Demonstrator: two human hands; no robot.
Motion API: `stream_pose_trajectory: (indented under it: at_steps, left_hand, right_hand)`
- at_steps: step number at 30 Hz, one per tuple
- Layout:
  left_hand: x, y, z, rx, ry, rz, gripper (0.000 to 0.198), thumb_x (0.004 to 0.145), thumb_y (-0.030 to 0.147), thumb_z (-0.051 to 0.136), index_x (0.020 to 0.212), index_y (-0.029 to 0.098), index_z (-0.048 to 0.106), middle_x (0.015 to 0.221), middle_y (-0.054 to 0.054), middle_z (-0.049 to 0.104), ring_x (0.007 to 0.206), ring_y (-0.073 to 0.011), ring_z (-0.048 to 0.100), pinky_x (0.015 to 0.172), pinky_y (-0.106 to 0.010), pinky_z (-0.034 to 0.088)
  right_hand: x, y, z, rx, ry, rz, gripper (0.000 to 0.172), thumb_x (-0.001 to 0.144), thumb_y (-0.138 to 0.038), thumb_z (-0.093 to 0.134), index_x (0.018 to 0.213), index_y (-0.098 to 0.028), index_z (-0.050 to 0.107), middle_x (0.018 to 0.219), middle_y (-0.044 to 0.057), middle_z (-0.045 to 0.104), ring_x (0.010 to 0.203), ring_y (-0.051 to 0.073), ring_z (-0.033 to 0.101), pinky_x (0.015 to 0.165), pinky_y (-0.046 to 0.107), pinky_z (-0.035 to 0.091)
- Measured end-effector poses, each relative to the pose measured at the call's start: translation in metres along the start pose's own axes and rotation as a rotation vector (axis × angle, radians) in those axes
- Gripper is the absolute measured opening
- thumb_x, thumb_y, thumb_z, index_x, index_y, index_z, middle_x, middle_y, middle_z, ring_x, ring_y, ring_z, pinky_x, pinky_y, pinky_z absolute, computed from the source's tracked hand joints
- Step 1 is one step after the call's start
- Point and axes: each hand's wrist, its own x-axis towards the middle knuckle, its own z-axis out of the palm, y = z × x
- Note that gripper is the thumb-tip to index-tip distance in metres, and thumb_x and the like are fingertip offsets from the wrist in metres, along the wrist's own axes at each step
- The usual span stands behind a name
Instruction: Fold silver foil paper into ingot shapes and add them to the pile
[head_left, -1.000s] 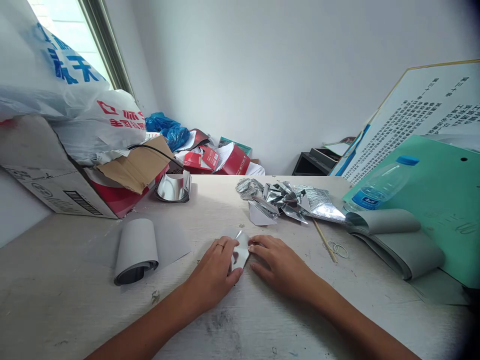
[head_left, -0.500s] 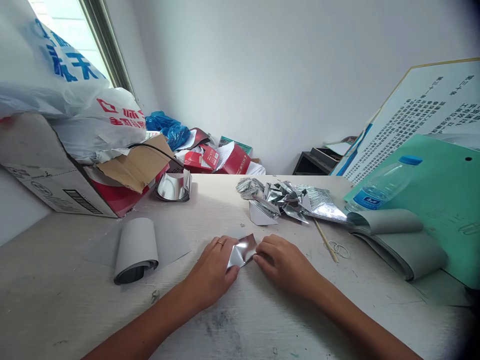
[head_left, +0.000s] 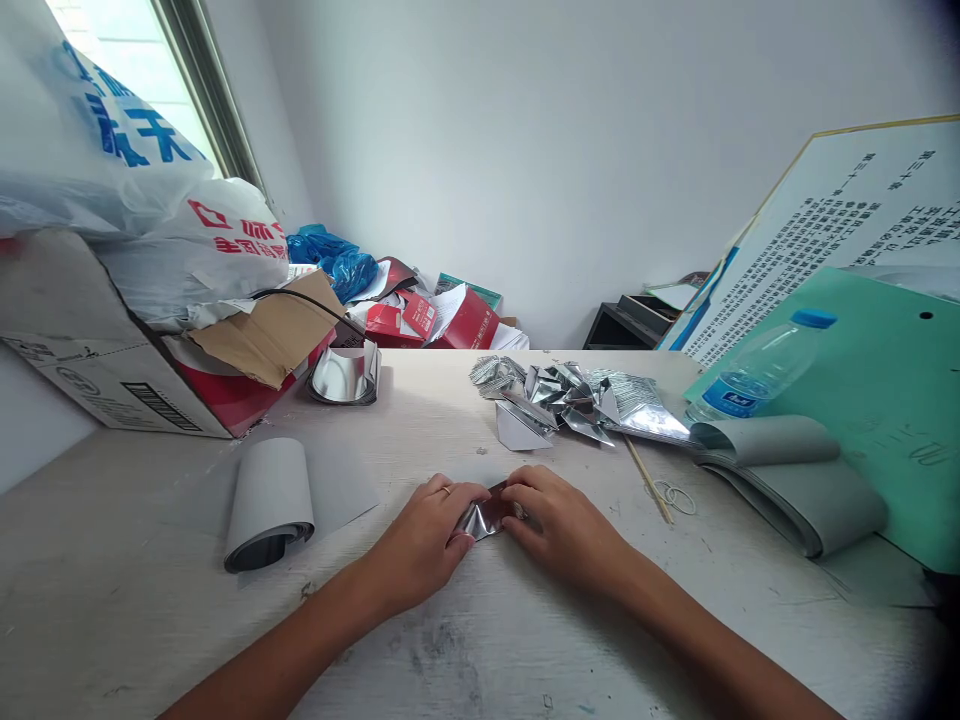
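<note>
Pinching one small foil (head_left: 486,518) piece between both hands, low on the desk (head_left: 480,640), near centre. Foil is silver, mirror-shiny, creased and crumpled into a small folded wedge; darker reflections on its facets. Most of it is hidden by fingers, so the exact fold shape can't be read.

Left hand (head_left: 424,535) is closed on the foil's left end, fingers curled over it, thumb side tucked under (ring on one finger). Right hand (head_left: 559,525) is closed on the right end, fingertips pressing down on the top edge. The two hands nearly meet, with the foil sitting in the gap between them, touching or just above the desk; can't tell which.

Around it:
- pile (head_left: 577,395) of folded foil shapes behind the hands, well apart
- grey roll (head_left: 270,500) left of the left hand, lying on a flat grey sheet
- stick (head_left: 649,480) and rubber bands (head_left: 675,493) right of the right hand
- bottle (head_left: 757,375) on its side, far right
- box (head_left: 112,370) at far left
</note>
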Motion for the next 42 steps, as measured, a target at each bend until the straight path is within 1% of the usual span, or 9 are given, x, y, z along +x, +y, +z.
stream_pose_trajectory:
  at_steps: [3, 5, 7, 9, 13, 17, 20, 27, 42]
  left_hand:
    - [0.000, 0.000, 0.000, 0.004, -0.006, 0.019, 0.048, 0.084, 0.005, 0.050, 0.126, 0.027, 0.055, 0.116, -0.003, 0.063, 0.108, -0.0226, 0.054, 0.096, -0.038, 0.043]
    - [-0.001, 0.000, 0.000, 0.003, -0.001, 0.024, 0.047, 0.084, 0.006, 0.051, 0.127, 0.028, 0.055, 0.114, -0.004, 0.063, 0.105, -0.0229, 0.054, 0.094, -0.038, 0.044]
    - [-0.001, -0.001, 0.000, 0.005, -0.004, 0.028, 0.047, 0.085, 0.006, 0.051, 0.127, 0.028, 0.054, 0.113, -0.004, 0.063, 0.104, -0.0229, 0.054, 0.093, -0.037, 0.044]
    - [-0.001, -0.001, 0.000, 0.007, -0.011, 0.035, 0.048, 0.085, 0.006, 0.050, 0.127, 0.028, 0.054, 0.113, -0.003, 0.063, 0.104, -0.0227, 0.054, 0.093, -0.037, 0.044]
    - [0.000, 0.000, 0.000, 0.006, -0.021, 0.016, 0.047, 0.085, 0.007, 0.050, 0.127, 0.028, 0.053, 0.110, -0.003, 0.062, 0.102, -0.0221, 0.055, 0.089, -0.035, 0.045]
    - [0.000, 0.003, 0.001, 0.009, -0.027, -0.008, 0.046, 0.085, 0.007, 0.050, 0.126, 0.028, 0.055, 0.108, -0.003, 0.060, 0.100, -0.0217, 0.056, 0.087, -0.034, 0.046]
    - [0.000, 0.005, 0.001, 0.016, -0.032, -0.017, 0.046, 0.085, 0.006, 0.050, 0.126, 0.027, 0.055, 0.108, -0.004, 0.060, 0.100, -0.0218, 0.055, 0.088, -0.034, 0.046]
    - [0.001, 0.008, 0.003, 0.045, -0.034, 0.017, 0.047, 0.084, 0.005, 0.051, 0.126, 0.025, 0.054, 0.105, -0.004, 0.062, 0.099, -0.0217, 0.055, 0.088, -0.035, 0.045]
    - [0.001, 0.003, 0.006, 0.127, -0.028, 0.113, 0.048, 0.083, 0.001, 0.050, 0.125, 0.025, 0.051, 0.103, -0.002, 0.062, 0.098, -0.0205, 0.052, 0.087, -0.036, 0.043]
  right_hand:
    - [0.000, 0.001, 0.001, 0.012, 0.035, -0.019, 0.014, 0.090, -0.022, 0.058, 0.102, -0.020, 0.065, 0.118, 0.007, 0.059, 0.109, 0.020, 0.053, 0.092, 0.034, 0.047]
    - [0.000, 0.002, 0.002, 0.020, 0.051, -0.031, 0.019, 0.090, -0.024, 0.059, 0.108, -0.021, 0.063, 0.122, 0.008, 0.057, 0.113, 0.021, 0.052, 0.096, 0.036, 0.046]
    - [0.000, 0.002, 0.003, 0.028, 0.051, -0.036, 0.025, 0.090, -0.024, 0.059, 0.115, -0.021, 0.060, 0.122, 0.008, 0.057, 0.113, 0.021, 0.052, 0.097, 0.037, 0.046]
    - [0.000, 0.003, 0.004, 0.035, 0.043, -0.031, 0.027, 0.090, -0.024, 0.059, 0.117, -0.020, 0.060, 0.119, 0.008, 0.059, 0.110, 0.021, 0.053, 0.096, 0.037, 0.046]
    - [0.001, 0.002, 0.005, 0.057, 0.039, -0.027, 0.022, 0.090, -0.026, 0.061, 0.111, -0.020, 0.062, 0.112, 0.007, 0.060, 0.105, 0.020, 0.053, 0.091, 0.035, 0.045]
    - [0.001, -0.001, 0.005, 0.071, 0.020, -0.008, 0.012, 0.088, -0.025, 0.063, 0.099, -0.019, 0.063, 0.102, 0.005, 0.059, 0.097, 0.018, 0.052, 0.084, 0.031, 0.043]
    - [0.002, -0.002, 0.004, 0.065, 0.015, 0.018, 0.009, 0.086, -0.024, 0.065, 0.091, -0.018, 0.061, 0.097, 0.004, 0.059, 0.093, 0.017, 0.051, 0.080, 0.030, 0.041]
    - [0.002, -0.003, 0.006, 0.024, 0.009, 0.017, 0.009, 0.086, -0.022, 0.065, 0.093, -0.018, 0.063, 0.097, 0.004, 0.058, 0.094, 0.018, 0.050, 0.081, 0.031, 0.039]
    - [0.002, -0.003, 0.011, -0.043, 0.023, 0.006, 0.010, 0.089, -0.027, 0.063, 0.085, -0.018, 0.060, 0.095, 0.003, 0.058, 0.090, 0.017, 0.049, 0.078, 0.030, 0.036]
